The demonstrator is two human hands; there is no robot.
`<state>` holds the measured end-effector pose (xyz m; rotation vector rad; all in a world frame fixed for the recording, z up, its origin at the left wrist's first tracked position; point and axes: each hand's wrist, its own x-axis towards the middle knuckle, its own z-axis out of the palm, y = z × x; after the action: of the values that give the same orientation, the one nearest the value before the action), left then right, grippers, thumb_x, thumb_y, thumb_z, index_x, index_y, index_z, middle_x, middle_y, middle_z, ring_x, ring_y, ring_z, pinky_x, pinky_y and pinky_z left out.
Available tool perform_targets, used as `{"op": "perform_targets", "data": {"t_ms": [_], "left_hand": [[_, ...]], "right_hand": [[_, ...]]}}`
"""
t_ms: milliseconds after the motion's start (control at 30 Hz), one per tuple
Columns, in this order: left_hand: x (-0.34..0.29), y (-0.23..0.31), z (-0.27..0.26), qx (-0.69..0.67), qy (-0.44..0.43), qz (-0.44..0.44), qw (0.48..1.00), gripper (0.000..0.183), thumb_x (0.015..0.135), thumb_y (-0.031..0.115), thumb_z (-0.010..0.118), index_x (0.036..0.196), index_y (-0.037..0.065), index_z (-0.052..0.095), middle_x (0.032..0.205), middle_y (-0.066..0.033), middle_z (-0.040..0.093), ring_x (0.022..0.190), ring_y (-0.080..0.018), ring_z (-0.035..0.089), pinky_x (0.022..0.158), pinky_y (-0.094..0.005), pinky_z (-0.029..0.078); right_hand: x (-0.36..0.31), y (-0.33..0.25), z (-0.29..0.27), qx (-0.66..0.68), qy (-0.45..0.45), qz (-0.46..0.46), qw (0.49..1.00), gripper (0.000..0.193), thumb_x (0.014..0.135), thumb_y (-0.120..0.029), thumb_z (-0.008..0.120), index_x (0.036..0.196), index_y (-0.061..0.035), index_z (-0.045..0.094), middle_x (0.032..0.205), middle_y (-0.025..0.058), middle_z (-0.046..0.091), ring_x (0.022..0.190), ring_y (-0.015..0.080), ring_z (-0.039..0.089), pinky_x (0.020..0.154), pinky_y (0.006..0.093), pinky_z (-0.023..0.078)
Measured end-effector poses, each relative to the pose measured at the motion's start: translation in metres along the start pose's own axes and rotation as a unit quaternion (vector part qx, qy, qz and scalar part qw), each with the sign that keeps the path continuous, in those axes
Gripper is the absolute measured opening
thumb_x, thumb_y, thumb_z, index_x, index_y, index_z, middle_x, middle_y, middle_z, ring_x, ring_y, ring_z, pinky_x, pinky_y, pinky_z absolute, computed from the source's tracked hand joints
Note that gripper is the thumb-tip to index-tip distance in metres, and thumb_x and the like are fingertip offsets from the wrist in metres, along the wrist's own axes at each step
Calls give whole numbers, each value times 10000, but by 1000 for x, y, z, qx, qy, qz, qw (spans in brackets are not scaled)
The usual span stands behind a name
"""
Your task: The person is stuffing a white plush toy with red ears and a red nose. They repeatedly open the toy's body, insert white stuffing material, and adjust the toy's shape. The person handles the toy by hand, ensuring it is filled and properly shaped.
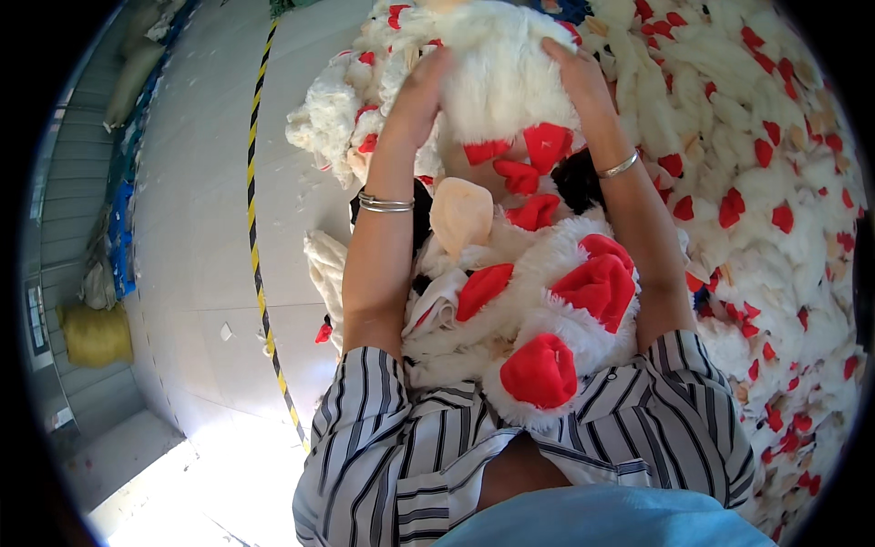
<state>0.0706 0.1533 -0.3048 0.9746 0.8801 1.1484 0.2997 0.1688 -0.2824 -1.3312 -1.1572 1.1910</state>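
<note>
A white furry plush piece point(506, 68) with red flaps along its lower edge is stretched out between my hands, at arm's length. My left hand point(421, 96) grips its left side, the fingers slightly blurred and partly sunk in the fur. On its right side, my right hand point(579, 77) presses into the fur with the thumb on top; the other fingers are hidden. More white plush pieces with red velvety parts, such as a red patch point(540, 369), are piled on my lap and against my chest. A flat beige piece point(462, 217) lies among them.
A large heap of white plush pieces with red and beige parts point(784, 219) spreads along my right. Another white plush bundle point(333, 109) lies beyond my left hand. Yellow-black tape point(256, 219) crosses the grey floor point(187, 210). A yellow bundle point(94, 335) stands far left.
</note>
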Motion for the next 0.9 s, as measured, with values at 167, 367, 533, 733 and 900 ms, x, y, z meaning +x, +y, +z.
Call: {"op": "perform_targets", "data": {"t_ms": [167, 367, 533, 733, 900], "left_hand": [[-2, -29, 30, 346, -40, -4, 937, 524, 822, 368, 685, 1144, -22, 544, 1024, -95, 644, 935, -154, 604, 789, -273, 476], [5, -32, 34, 148, 59, 32, 987, 271, 821, 145, 626, 1031, -12, 556, 928, -98, 623, 773, -132, 585, 639, -261, 484], [8, -15, 21, 64, 244, 214, 944, 290, 801, 30, 544, 1086, -22, 550, 926, -113, 623, 732, -158, 595, 661, -266, 493], [-2, -21, 27, 427, 111, 315, 840, 496, 794, 104, 620, 1262, 35, 471, 1008, -149, 588, 682, -207, 586, 655, -310, 504], [-16, -34, 48, 455, -23, 223, 862, 616, 761, 203, 717, 1312, 117, 455, 1062, -196, 579, 746, -274, 640, 709, -356, 528]], "right_hand": [[24, 17, -26, 118, 42, 38, 991, 486, 883, -361, 594, 1100, 74, 612, 977, 160, 694, 815, 231, 699, 690, 300, 557], [17, 13, -22, 210, 8, 57, 976, 462, 896, -327, 584, 1147, 60, 580, 1011, 154, 689, 817, 248, 698, 716, 322, 573], [21, 19, -26, 245, -5, 93, 965, 386, 906, -259, 546, 1063, 87, 611, 939, 160, 696, 745, 248, 701, 651, 343, 576], [11, 14, -25, 257, -5, 111, 960, 346, 898, -242, 541, 1038, 65, 619, 904, 150, 694, 723, 238, 694, 655, 346, 572], [20, 24, -21, 220, 53, 101, 969, 350, 896, -243, 537, 1062, 57, 605, 925, 144, 687, 758, 234, 692, 675, 337, 568]]}}
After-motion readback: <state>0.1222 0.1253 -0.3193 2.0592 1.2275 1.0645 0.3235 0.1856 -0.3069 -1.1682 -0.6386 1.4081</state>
